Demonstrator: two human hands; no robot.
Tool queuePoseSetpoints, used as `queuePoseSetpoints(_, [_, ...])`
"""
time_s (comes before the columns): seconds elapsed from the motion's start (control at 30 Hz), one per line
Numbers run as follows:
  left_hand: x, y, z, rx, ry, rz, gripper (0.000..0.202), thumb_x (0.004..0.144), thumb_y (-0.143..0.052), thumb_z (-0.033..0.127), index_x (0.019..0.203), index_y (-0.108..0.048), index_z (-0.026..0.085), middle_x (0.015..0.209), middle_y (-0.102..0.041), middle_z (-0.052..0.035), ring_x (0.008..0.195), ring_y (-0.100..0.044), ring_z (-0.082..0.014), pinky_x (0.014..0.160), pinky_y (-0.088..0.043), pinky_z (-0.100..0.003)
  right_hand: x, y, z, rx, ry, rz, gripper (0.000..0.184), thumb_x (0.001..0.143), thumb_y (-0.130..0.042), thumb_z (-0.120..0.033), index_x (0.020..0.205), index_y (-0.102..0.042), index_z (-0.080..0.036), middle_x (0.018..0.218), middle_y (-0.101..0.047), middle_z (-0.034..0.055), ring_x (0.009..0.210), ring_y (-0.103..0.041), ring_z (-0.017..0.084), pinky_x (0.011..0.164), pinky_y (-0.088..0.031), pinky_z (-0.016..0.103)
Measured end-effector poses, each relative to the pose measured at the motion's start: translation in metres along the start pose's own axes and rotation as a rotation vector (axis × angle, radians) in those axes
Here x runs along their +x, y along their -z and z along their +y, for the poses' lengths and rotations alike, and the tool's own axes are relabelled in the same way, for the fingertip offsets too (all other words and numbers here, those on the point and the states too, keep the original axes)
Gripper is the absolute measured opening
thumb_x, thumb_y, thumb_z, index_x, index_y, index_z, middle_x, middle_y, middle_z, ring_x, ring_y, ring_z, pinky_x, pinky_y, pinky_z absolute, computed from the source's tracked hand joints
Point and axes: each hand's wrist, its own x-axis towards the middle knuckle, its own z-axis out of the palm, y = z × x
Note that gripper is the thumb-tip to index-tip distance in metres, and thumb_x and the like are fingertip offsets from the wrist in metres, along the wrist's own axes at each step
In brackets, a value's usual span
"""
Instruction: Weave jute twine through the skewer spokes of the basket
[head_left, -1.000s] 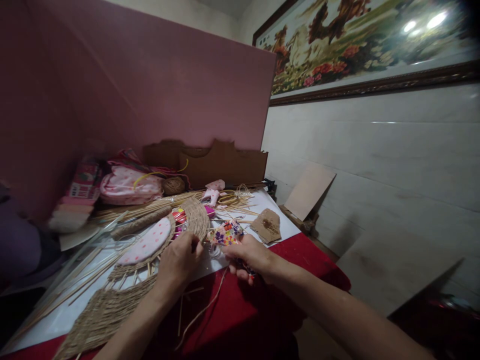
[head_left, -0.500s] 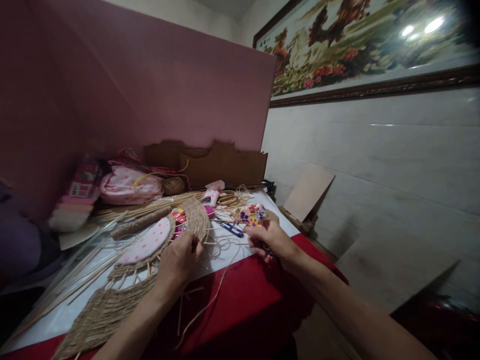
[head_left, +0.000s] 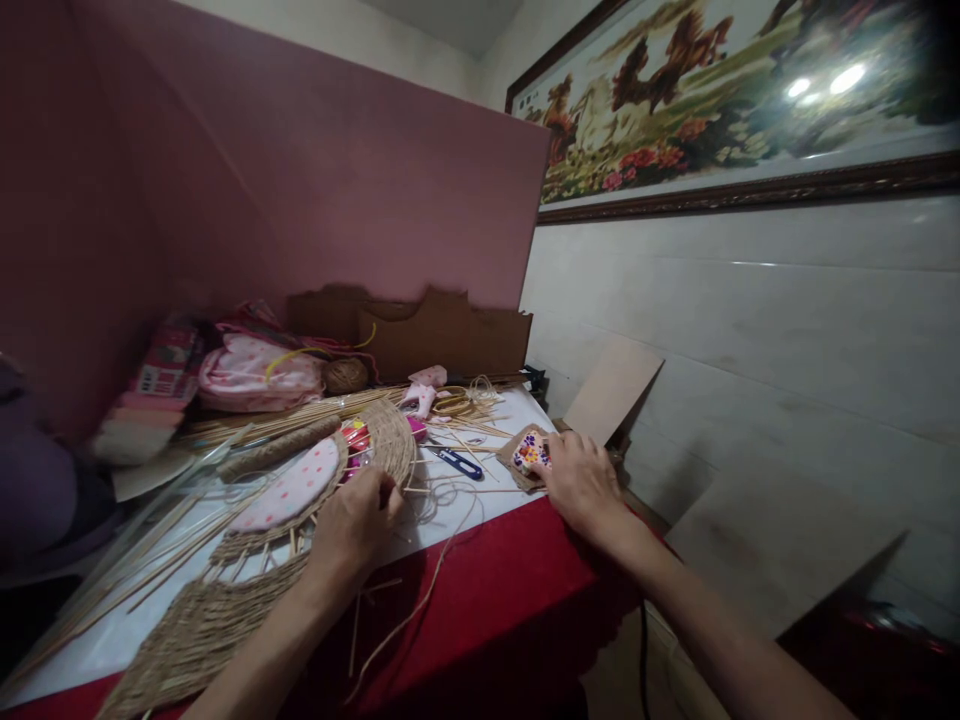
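A curved piece woven of twine over thin sticks (head_left: 394, 440) lies on the left of the table, around a white pad with pink dots (head_left: 289, 487). At its near right edge my left hand (head_left: 354, 520) is closed, fingertips pinched together; what they hold is hidden. My right hand (head_left: 581, 482) grips the right side of a flower-patterned fabric piece (head_left: 531, 452) with a brown woven-looking border, low at the table's right edge. The fingers cover part of it. Between the hands lie a blue utility knife (head_left: 457, 462) and loose twine (head_left: 442, 505).
A roll of twine (head_left: 281, 450), a ball of twine (head_left: 346, 375) and a bundle of thin sticks (head_left: 300, 412) lie farther back. Behind them are a pink dotted cloth bundle (head_left: 259, 372) and torn cardboard (head_left: 450, 335). Red cloth (head_left: 480, 590) hangs over the front edge.
My right hand has moved right with the flower-patterned fabric piece and lowered it to the table's right edge, turning palm-down. The left hand has stayed nearly in place.
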Motion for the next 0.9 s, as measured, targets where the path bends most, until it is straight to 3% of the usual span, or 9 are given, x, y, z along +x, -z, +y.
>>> queuePoseSetpoints(0.07, [0.0,0.0,0.0,0.005,-0.002,0.007,0.014,0.078,-0.044,0.022,0.071,-0.055,0.019,0.072,-0.063,-0.0045,0.069,-0.059,-0.017,0.064,-0.04,-0.027,0.001,0.005,-0.023,0.242,0.092,0.078,0.025,0.089,-0.041,-0.027,0.096,-0.061,-0.013,0.103,-0.058,0.0165,0.099,-0.05,0.026,0.089,-0.035,0.038])
queuePoseSetpoints(0.1, [0.0,0.0,-0.001,0.012,-0.003,0.01,0.014,0.078,-0.044,0.023,0.071,-0.055,0.019,0.072,-0.063,-0.0045,0.069,-0.059,-0.0172,0.064,-0.041,-0.027,0.003,0.006,-0.036,0.428,0.138,0.005,0.028,0.091,-0.037,-0.026,0.087,-0.062,-0.014,0.094,-0.061,0.013,0.094,-0.053,0.023,0.086,-0.038,0.035])
queuePoseSetpoints(0.17, [0.0,0.001,-0.001,0.018,-0.007,0.01,0.014,0.078,-0.044,0.023,0.071,-0.055,0.019,0.072,-0.063,-0.0045,0.069,-0.059,-0.0173,0.065,-0.041,-0.027,0.011,0.003,-0.06,0.815,0.137,-0.331,0.031,0.09,-0.042,-0.03,0.073,-0.061,-0.014,0.075,-0.061,0.0072,0.075,-0.057,0.017,0.071,-0.046,0.029])
queuePoseSetpoints(0.23, [0.0,0.002,-0.001,0.0,-0.013,0.015,0.014,0.078,-0.044,0.022,0.071,-0.055,0.018,0.073,-0.063,-0.0044,0.069,-0.059,-0.0169,0.066,-0.041,-0.027,0.022,-0.004,-0.078,1.123,0.023,-0.674,0.029,0.089,-0.045,-0.029,0.072,-0.059,-0.011,0.068,-0.06,0.005,0.06,-0.057,0.012,0.059,-0.048,0.025])
queuePoseSetpoints(0.33, [-0.001,0.003,-0.001,-0.042,-0.021,0.042,0.014,0.079,-0.044,0.023,0.071,-0.055,0.018,0.072,-0.062,-0.004,0.068,-0.059,-0.0162,0.066,-0.041,-0.027,0.038,-0.016,-0.094,1.36,-0.125,-0.897,0.028,0.091,-0.045,-0.029,0.076,-0.057,-0.008,0.065,-0.061,0.0059,0.054,-0.059,0.011,0.053,-0.051,0.023])
queuePoseSetpoints(0.47, [-0.002,0.004,-0.001,-0.057,-0.027,0.071,0.013,0.079,-0.045,0.024,0.071,-0.055,0.018,0.071,-0.062,-0.0039,0.066,-0.058,-0.0161,0.064,-0.041,-0.027,0.049,-0.026,-0.104,1.496,-0.168,-1.128,0.037,0.094,-0.039,-0.038,0.081,-0.056,-0.008,0.065,-0.063,0.0078,0.056,-0.064,0.014,0.05,-0.053,0.024])
queuePoseSetpoints(0.6, [-0.004,0.003,0.0,-0.042,-0.04,0.072,0.012,0.079,-0.048,0.024,0.071,-0.055,0.019,0.07,-0.061,-0.003,0.064,-0.056,-0.0155,0.063,-0.04,-0.027,0.046,-0.034,-0.112,1.518,-0.14,-1.21,0.042,0.094,-0.037,-0.041,0.079,-0.058,-0.008,0.068,-0.064,0.0074,0.056,-0.065,0.013,0.044,-0.051,0.02])
queuePoseSetpoints(0.9, [-0.008,0.012,0.009,-0.13,-0.102,0.002,0.023,0.082,-0.045,0.028,0.064,-0.057,0.019,0.068,-0.059,-0.0024,0.065,-0.055,-0.0146,0.063,-0.038,-0.027,0.037,-0.046,-0.116,1.617,-0.094,-1.178,0.031,0.09,-0.048,-0.036,0.079,-0.059,-0.009,0.066,-0.064,0.0044,0.051,-0.061,0.01,0.041,-0.048,0.016])
